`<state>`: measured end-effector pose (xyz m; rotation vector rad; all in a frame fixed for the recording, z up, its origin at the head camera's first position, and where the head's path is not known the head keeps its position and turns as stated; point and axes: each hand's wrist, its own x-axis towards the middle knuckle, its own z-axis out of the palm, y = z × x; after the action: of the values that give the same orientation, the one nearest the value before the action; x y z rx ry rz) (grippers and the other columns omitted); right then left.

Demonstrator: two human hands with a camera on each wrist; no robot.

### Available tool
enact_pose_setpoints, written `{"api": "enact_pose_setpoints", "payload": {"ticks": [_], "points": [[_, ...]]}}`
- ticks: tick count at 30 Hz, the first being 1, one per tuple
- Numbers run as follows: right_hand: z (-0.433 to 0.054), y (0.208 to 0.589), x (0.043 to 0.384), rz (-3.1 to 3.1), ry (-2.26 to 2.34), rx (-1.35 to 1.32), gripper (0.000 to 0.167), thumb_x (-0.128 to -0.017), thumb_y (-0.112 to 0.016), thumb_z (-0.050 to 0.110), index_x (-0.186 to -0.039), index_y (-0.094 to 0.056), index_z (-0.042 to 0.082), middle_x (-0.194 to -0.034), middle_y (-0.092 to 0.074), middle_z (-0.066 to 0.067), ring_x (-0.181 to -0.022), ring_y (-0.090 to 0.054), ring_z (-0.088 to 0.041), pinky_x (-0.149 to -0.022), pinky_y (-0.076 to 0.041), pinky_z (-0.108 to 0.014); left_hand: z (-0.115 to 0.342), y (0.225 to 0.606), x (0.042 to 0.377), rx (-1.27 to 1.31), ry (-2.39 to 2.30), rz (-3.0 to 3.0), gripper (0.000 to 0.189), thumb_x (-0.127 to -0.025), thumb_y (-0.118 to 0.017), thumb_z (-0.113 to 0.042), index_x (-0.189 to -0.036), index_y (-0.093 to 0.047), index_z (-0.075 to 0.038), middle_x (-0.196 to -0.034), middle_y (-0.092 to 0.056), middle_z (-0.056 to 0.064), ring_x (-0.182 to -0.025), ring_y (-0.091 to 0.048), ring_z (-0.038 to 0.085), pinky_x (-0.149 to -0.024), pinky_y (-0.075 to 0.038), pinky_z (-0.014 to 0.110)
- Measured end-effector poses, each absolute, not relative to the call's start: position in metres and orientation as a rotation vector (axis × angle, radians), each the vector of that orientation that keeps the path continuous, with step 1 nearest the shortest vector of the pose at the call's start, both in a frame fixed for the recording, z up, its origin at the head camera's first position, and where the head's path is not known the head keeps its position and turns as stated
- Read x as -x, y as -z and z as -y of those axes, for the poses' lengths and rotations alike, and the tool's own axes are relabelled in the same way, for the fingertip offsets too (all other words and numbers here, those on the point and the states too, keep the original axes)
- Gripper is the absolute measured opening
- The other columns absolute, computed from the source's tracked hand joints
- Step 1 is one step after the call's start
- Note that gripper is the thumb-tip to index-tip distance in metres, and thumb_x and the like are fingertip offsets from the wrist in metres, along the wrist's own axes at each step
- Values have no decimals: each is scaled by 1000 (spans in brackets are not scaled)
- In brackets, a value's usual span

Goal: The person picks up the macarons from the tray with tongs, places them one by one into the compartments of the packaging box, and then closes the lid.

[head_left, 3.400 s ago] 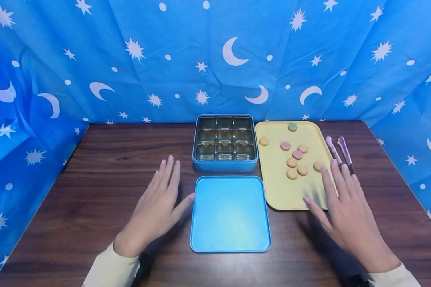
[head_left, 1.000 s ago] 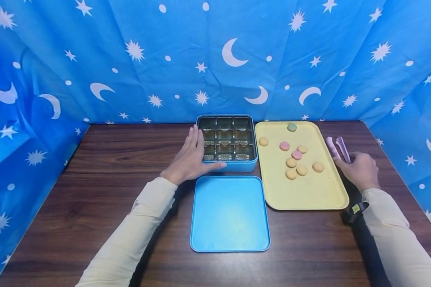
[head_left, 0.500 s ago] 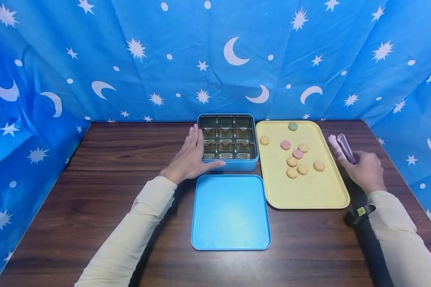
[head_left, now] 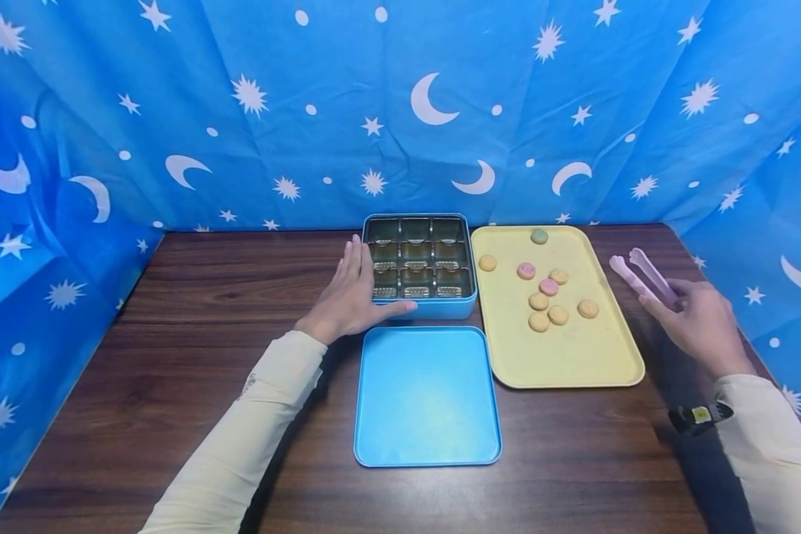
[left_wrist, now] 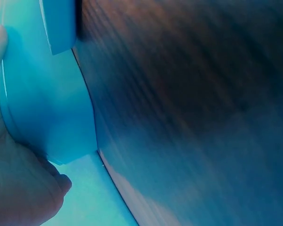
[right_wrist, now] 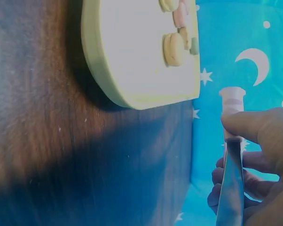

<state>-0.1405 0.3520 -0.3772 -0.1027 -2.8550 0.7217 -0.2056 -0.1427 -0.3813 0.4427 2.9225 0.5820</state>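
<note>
My left hand (head_left: 343, 297) rests against the left side of a blue square tin (head_left: 440, 309), fingers straight along its wall and thumb across its front. The tin holds a dark divided insert (head_left: 417, 256) with bare compartments. To the right, my right hand (head_left: 701, 322) grips a pair of tongs (head_left: 656, 278) with pinkish tips pointing away and spread apart. In the right wrist view, the thumb lies on the tongs (right_wrist: 231, 179), which are above the table beside a yellow tray (head_left: 567, 363). Several small macarons (head_left: 588, 308), beige, pink and green, lie scattered on the tray.
A flat blue lid (head_left: 427, 400) lies in front of the tin, left of the tray. All of it sits on a dark wooden table (head_left: 193, 311). A blue curtain (head_left: 347, 89) with stars and moons closes off the back and sides.
Both hands hovered open earlier. The left has come to rest against the tin; the right has picked up the tongs and drawn them slightly rightward, their tips spreading wider.
</note>
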Motion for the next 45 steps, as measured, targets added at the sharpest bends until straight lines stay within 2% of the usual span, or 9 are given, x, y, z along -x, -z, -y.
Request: {"api": "enact_pose_setpoints", "payload": {"ticks": [8,13,20,27,35,45], "points": [[-348,370,124,2850,-701,90,60,-96,-70,36,-126,-60,-15,-101,-64,-33,-81,-56,-39,-59,-40,-39,145,385,207,-442,-594,-2905,137,-77,-52,-90,-159,12,-1,-165,24,15,-153,19,29,-123,-4,51],[-343,368,114,2862,-682,24,61,-94,-73,35,-124,-61,-16,-98,-65,-32,-78,-55,-38,-57,-39,-36,144,384,206,-418,-603,-2900,137,-76,-52,-90,-160,10,-1,-166,21,15,-153,19,28,-123,-3,48],[-338,374,106,2862,-665,-69,54,-92,-76,32,-118,-66,-14,-84,-65,-20,-69,-51,-29,-52,-35,-33,144,385,206,-430,-589,-2909,137,-77,-51,-90,-160,9,0,-166,20,17,-153,19,29,-123,-2,48],[-334,384,103,2916,-684,-44,58,-93,-75,33,-121,-63,-16,-87,-62,-21,-68,-51,-27,-51,-36,-31,144,384,206,-425,-569,-2913,136,-77,-51,-90,-160,7,1,-166,20,17,-153,19,29,-123,-1,46],[-332,390,102,2925,-693,-78,54,-93,-75,31,-120,-65,-15,-78,-57,-11,-64,-46,-22,-50,-33,-30,144,383,206,-438,-559,-2914,136,-78,-50,-90,-160,7,1,-166,19,19,-152,20,28,-123,-1,47],[-328,392,101,2954,-710,-57,54,-91,-77,28,-120,-63,-16,-83,-59,-16,-67,-49,-24,-49,-35,-29,142,382,207,-435,-574,-2917,136,-77,-51,-90,-160,7,1,-166,20,17,-152,19,28,-123,-1,46]]}}
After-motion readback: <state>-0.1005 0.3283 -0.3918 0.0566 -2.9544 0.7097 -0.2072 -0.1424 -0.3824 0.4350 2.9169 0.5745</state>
